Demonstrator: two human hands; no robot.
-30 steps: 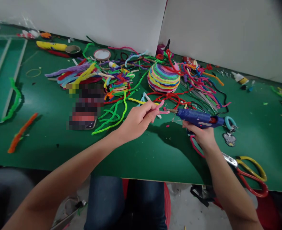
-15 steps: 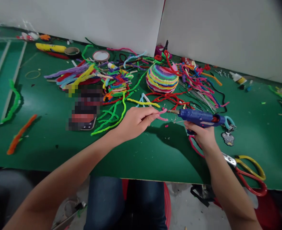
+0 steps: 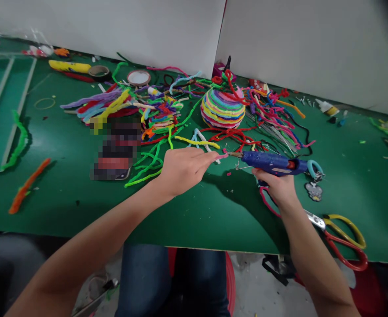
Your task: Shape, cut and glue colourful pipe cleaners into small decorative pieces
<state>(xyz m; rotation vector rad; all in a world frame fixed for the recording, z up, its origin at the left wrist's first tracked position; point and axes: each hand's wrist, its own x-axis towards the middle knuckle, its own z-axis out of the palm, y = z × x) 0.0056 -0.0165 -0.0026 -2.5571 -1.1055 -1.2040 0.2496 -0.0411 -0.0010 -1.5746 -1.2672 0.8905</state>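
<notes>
My left hand (image 3: 185, 169) pinches a short pink pipe cleaner (image 3: 223, 156), whose end sticks out past the fingertips. My right hand (image 3: 278, 185) grips the handle of a blue glue gun (image 3: 269, 163). Its nozzle points left, close to the pink piece; whether the two touch I cannot tell. Just behind them stands a round ball (image 3: 223, 108) wound in bands of many colours, with red and green strands on top. A pink pipe cleaner loop (image 3: 267, 202) hangs or lies below the right hand.
Scissors (image 3: 345, 237) with yellow and red handles lie at the front right. Heaps of pipe cleaners (image 3: 164, 110) flank the ball. A phone (image 3: 123, 174), partly blurred, lies left. An orange pipe cleaner (image 3: 29, 187), tape roll (image 3: 99, 71) and glue bottle (image 3: 327, 107) are farther out.
My left hand has turned over slightly, back of the hand more upward, and less of the pink pipe cleaner shows. The glue gun has shifted a little to the left.
</notes>
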